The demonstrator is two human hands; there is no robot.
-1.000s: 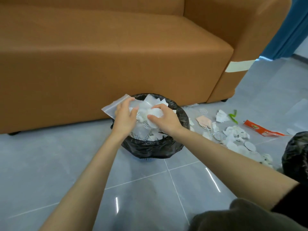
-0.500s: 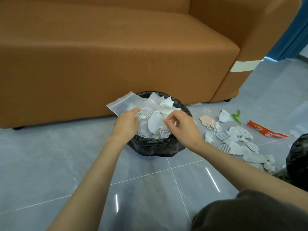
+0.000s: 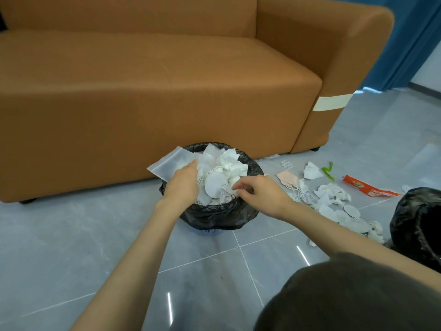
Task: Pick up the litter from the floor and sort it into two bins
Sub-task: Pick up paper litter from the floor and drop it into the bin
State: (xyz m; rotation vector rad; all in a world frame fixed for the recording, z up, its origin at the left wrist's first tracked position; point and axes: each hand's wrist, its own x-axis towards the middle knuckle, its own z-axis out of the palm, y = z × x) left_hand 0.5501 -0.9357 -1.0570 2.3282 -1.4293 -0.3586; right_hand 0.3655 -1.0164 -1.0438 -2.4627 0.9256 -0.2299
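Note:
A bin with a black liner (image 3: pixel 214 216) stands on the floor in front of the sofa, heaped with white paper litter (image 3: pixel 226 168). A clear plastic bag (image 3: pixel 167 166) hangs over its left rim. My left hand (image 3: pixel 183 185) rests flat on the bag and the heap, fingers pointing forward. My right hand (image 3: pixel 260 194) hovers over the right rim with loosely curled fingers; I see nothing held in it. A second black-lined bin (image 3: pixel 415 220) sits at the right edge. More litter (image 3: pixel 334 197) lies on the floor between the two bins.
An orange sofa (image 3: pixel 143 91) runs behind the bin. On the grey tile floor lie a pink mask (image 3: pixel 287 177), a green scrap (image 3: pixel 328 172), an orange wrapper (image 3: pixel 367 188), white tissues and round pads. A blue curtain (image 3: pixel 410 44) hangs at the far right.
My right hand let a round white pad drop onto the heap and drew back to the right rim. My left hand stayed on the bag and heap.

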